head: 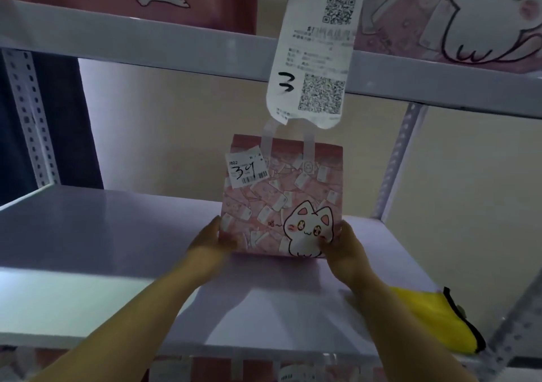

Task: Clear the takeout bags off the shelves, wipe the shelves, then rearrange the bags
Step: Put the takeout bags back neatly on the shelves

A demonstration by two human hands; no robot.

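Your left hand (212, 239) and right hand (341, 245) clamp the lower corners of the pink cat-printed paper takeout bag (281, 200). It stands upright between them on the smooth pale shelf board (102, 235), printed face toward you, handles up. A yellow cloth (434, 317) lies near your right forearm.

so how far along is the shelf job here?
Looks late-stage, probably rearranging. Done: the pale middle shelf is otherwise bare, and a yellow cloth with black trim lies at its right edge, suggesting wiping is finished. In hand: left hand and right hand grip the pink cat-print takeout bag standing on that shelf. Left: most of that shelf is unfilled; other shelves' progress can't be judged.
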